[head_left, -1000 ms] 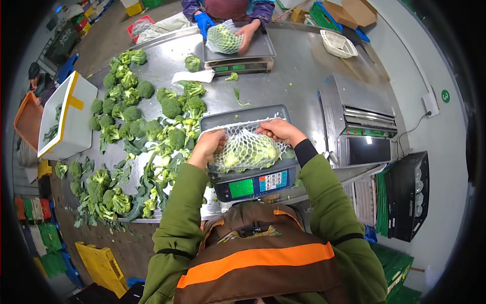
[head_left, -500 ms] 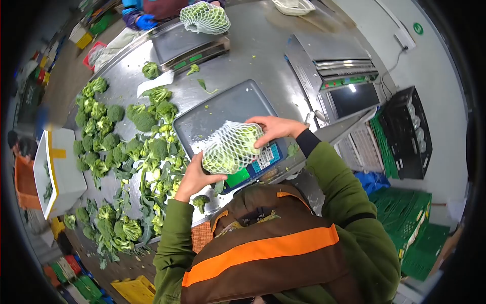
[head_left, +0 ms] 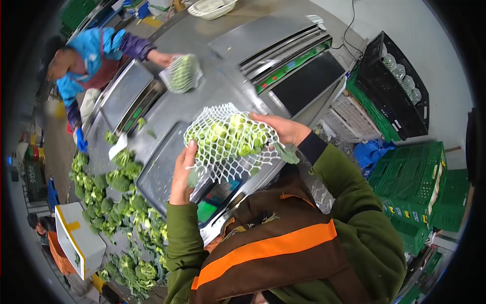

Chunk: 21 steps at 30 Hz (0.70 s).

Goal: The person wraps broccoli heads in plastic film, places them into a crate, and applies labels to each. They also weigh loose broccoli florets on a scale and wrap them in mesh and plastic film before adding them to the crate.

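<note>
Between both hands, broccoli (head_left: 238, 130) sits inside a stretchy white foam net (head_left: 217, 163), with the stalk-side florets facing me and a leaf poking out at the right. My left hand (head_left: 182, 171) grips the bundle's left side. Its right end is in my right hand (head_left: 287, 129), thumb on top and the other fingers mostly hidden. Below the bundle is the weighing scale (head_left: 156, 169), whose grey tray holds only small crumbs and wet spots. Loose broccoli heads (head_left: 119, 181) are heaped on the steel table to the left of the scale.
Across the table a co-worker (head_left: 96, 58) holds another netted broccoli (head_left: 182, 73) beside a second scale (head_left: 126, 93). A wrapping machine (head_left: 288, 55) stands at the back right. A black crate (head_left: 392, 83) of netted heads and green crates (head_left: 410, 182) are on the right.
My hands have lifted the netted broccoli off the scale and turned it so its underside faces me. My view has swung right. The co-worker's netted broccoli has left the second scale.
</note>
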Each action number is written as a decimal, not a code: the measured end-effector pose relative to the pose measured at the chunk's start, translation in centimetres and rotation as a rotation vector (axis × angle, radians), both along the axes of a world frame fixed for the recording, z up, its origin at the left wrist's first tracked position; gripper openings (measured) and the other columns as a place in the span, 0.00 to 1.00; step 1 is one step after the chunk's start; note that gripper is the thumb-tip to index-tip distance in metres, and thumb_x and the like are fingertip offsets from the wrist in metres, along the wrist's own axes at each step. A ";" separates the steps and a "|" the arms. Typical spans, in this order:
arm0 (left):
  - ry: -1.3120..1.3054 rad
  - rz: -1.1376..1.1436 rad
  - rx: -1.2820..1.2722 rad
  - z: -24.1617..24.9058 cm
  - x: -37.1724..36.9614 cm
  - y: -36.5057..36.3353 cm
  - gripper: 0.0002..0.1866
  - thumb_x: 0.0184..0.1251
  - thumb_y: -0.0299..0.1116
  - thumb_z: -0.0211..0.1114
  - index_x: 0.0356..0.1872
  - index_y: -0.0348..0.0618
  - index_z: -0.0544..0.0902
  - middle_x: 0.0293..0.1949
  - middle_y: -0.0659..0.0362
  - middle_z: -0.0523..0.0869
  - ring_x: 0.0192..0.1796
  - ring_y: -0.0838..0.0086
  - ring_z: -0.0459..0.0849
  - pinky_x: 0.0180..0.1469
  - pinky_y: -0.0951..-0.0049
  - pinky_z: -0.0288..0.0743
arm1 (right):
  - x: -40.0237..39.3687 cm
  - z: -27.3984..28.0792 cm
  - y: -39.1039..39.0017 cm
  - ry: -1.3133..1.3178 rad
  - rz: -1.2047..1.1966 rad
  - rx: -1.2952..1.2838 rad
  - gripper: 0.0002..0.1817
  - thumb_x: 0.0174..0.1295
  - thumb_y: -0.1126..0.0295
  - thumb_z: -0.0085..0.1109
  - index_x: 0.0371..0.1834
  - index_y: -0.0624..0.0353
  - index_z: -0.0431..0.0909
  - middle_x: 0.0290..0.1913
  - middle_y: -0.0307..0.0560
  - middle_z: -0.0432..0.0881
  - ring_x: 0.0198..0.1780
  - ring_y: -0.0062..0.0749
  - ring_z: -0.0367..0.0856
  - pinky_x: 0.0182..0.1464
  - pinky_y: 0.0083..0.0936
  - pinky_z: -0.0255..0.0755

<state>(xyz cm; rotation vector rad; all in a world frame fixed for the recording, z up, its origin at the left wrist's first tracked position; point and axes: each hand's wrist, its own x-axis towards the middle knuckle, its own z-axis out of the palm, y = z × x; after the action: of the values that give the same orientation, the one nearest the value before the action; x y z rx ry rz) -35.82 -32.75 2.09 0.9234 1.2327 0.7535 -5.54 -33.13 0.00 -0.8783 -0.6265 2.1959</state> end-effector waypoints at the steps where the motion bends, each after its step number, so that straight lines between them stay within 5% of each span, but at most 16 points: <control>1: -0.111 -0.024 -0.093 0.4 2.4 0.7 0.38 0.71 0.55 0.61 0.62 0.24 0.72 0.60 0.47 0.80 0.62 0.63 0.77 0.69 0.66 0.63 | 2.2 -0.5 0.3 0.011 -0.052 -0.011 0.27 0.72 0.54 0.55 0.65 0.64 0.71 0.56 0.45 0.83 0.49 0.19 0.84 0.47 0.20 0.83; 6: -0.166 -0.121 -0.058 1.3 13.6 4.7 0.39 0.62 0.35 0.74 0.69 0.28 0.65 0.61 0.48 0.78 0.60 0.65 0.79 0.65 0.66 0.71 | 14.2 0.6 2.7 -0.149 0.060 0.167 0.34 0.65 0.59 0.67 0.69 0.60 0.63 0.50 0.38 0.78 0.46 0.18 0.81 0.37 0.14 0.78; 10: -0.067 -0.114 0.011 1.7 21.9 9.7 0.40 0.61 0.36 0.75 0.69 0.27 0.64 0.57 0.47 0.81 0.56 0.66 0.81 0.61 0.67 0.74 | 20.2 2.5 5.0 -0.223 0.015 0.218 0.36 0.61 0.61 0.71 0.68 0.60 0.62 0.53 0.42 0.79 0.46 0.24 0.83 0.36 0.19 0.81; 13: -0.163 0.027 0.147 2.1 27.9 14.7 0.26 0.65 0.35 0.71 0.59 0.30 0.75 0.48 0.53 0.84 0.44 0.73 0.85 0.45 0.74 0.80 | 22.9 4.0 8.9 -0.345 -0.070 0.354 0.36 0.60 0.60 0.71 0.67 0.61 0.62 0.54 0.44 0.79 0.45 0.27 0.84 0.34 0.24 0.83; 16: -0.145 0.106 0.202 1.0 31.1 22.4 0.12 0.67 0.36 0.70 0.42 0.39 0.81 0.31 0.64 0.82 0.29 0.80 0.79 0.32 0.78 0.74 | 24.5 5.9 14.0 -0.403 -0.248 0.361 0.34 0.60 0.59 0.71 0.63 0.63 0.65 0.51 0.44 0.81 0.43 0.27 0.85 0.30 0.23 0.82; 21: -0.250 0.026 0.168 0.4 35.1 32.4 0.11 0.67 0.35 0.69 0.44 0.39 0.81 0.32 0.63 0.83 0.28 0.78 0.79 0.36 0.77 0.74 | 27.1 4.2 22.4 -0.683 -0.396 0.482 0.38 0.55 0.54 0.75 0.58 0.69 0.68 0.48 0.48 0.82 0.39 0.25 0.85 0.28 0.21 0.80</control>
<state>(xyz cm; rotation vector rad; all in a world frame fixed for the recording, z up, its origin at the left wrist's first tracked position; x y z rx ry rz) -0.71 -0.32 2.45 0.9191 0.9741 0.9735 21.54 -10.73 4.21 -1.3437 -1.1282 1.2843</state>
